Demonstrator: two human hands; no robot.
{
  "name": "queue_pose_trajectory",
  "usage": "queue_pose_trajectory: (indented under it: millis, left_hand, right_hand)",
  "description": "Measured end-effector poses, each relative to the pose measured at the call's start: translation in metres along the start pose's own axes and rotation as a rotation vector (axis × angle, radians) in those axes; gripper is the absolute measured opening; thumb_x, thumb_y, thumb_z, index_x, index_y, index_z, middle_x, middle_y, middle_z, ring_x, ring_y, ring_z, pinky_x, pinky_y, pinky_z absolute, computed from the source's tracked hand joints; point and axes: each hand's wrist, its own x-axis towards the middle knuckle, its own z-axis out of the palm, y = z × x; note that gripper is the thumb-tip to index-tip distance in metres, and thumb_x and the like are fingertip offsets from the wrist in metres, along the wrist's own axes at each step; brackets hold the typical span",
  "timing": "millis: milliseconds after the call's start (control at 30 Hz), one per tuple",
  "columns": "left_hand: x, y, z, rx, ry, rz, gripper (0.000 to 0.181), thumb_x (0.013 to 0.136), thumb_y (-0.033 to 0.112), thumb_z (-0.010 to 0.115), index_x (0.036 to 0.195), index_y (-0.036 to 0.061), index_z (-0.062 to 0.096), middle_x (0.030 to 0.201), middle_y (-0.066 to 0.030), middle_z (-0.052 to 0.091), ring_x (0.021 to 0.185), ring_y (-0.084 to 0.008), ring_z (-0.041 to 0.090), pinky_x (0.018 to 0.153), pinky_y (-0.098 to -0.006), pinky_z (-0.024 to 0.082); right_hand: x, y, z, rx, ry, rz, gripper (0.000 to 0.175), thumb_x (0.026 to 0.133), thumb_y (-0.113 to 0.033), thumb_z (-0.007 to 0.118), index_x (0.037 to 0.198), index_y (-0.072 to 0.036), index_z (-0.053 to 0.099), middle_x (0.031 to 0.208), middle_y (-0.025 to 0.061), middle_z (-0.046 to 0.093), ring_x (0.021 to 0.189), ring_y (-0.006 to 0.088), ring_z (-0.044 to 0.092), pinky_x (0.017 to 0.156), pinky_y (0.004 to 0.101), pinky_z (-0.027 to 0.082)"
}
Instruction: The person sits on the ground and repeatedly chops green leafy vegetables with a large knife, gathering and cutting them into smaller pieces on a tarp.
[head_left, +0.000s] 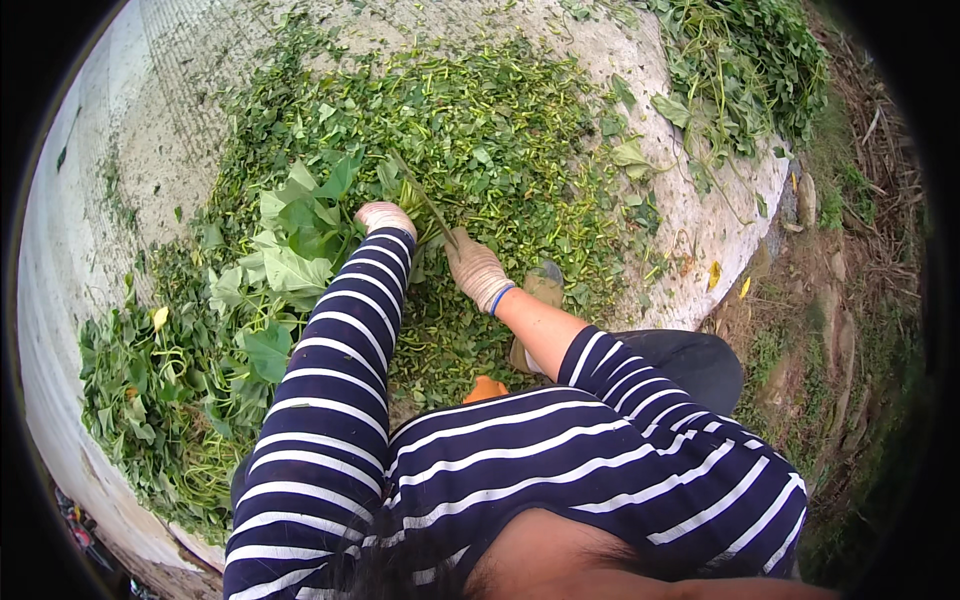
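Observation:
My left hand (386, 217), in a pale knit work glove, is closed around a bunch of leafy green vines (300, 232). Broad leaves spread out to its left, and the stem ends (411, 201) stick out to its right. In my right hand (474, 264), also gloved, is a knife (424, 191), its long thin blade slanting up and left across the stems. The handle is hidden in my fist. Under both hands lies a wide layer of chopped leaves and stems (480, 112). My left fingers are mostly hidden by the wrist and leaves.
Uncut vines (165, 390) are heaped at the left, with another heap (750, 67) at the upper right. All this lies on a concrete surface (180, 90), bordered at right by a dirt bank (825, 300). My shoe (544, 285) and an orange object (486, 388) are close by.

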Motion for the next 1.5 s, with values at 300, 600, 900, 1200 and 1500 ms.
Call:
queue_pose_trajectory:
  millis: [300, 600, 900, 1200, 1500]
  left_hand:
    - [-0.018, -0.021, 0.001, -0.039, -0.016, 0.024, 0.038, 0.075, 0.032, 0.083, 0.108, 0.0164, 0.075, 0.109, -0.0001, 0.073, 0.100, -0.0175, 0.070, 0.077, -0.0389, 0.055]
    - [-0.017, -0.013, 0.001, -0.038, -0.055, 0.006, 0.050, 0.078, 0.044, 0.076, 0.114, 0.0104, 0.073, 0.118, -0.0067, 0.071, 0.106, -0.0220, 0.069, 0.086, -0.0451, 0.055]
    - [-0.023, -0.016, -0.006, 0.051, -0.135, 0.061, 0.054, 0.076, 0.047, 0.079, 0.118, 0.0137, 0.071, 0.121, -0.0010, 0.069, 0.111, -0.0167, 0.066, 0.088, -0.0398, 0.053]
    - [-0.029, -0.031, 0.004, -0.087, -0.098, 0.080, 0.060, 0.074, 0.055, 0.078, 0.115, 0.0112, 0.072, 0.116, -0.0046, 0.072, 0.105, -0.0188, 0.069, 0.087, -0.0384, 0.056]
    - [-0.012, -0.013, 0.009, -0.074, 0.047, 0.026, 0.036, 0.082, 0.030, 0.075, 0.112, 0.0111, 0.074, 0.115, -0.0066, 0.072, 0.105, -0.0217, 0.069, 0.082, -0.0398, 0.056]
  right_hand:
    - [0.027, -0.071, -0.103, 0.459, 0.656, -0.750, 0.025, 0.099, -0.020, 0.055, 0.117, -0.002, 0.053, 0.080, 0.0209, 0.066, 0.076, 0.0421, 0.064, 0.065, 0.0465, 0.051]
    - [0.000, 0.025, 0.030, -0.064, -0.196, 0.162, 0.036, 0.100, -0.028, 0.046, 0.128, -0.006, 0.048, 0.096, 0.0236, 0.066, 0.091, 0.0380, 0.066, 0.083, 0.0495, 0.051]
    - [0.023, -0.071, -0.070, 0.745, 0.762, -0.873, 0.010, 0.100, -0.009, 0.054, 0.109, -0.005, 0.057, 0.077, 0.0034, 0.057, 0.063, 0.0154, 0.053, 0.054, 0.0319, 0.045]
    - [0.034, -0.027, -0.018, 0.194, 0.094, -0.101, 0.037, 0.097, -0.031, 0.051, 0.120, -0.002, 0.055, 0.101, 0.0267, 0.066, 0.096, 0.0446, 0.063, 0.087, 0.0482, 0.049]
    - [0.008, -0.029, -0.013, 0.381, 0.429, -0.504, 0.027, 0.097, -0.017, 0.055, 0.121, -0.004, 0.051, 0.090, 0.0239, 0.067, 0.081, 0.0453, 0.065, 0.072, 0.0481, 0.053]
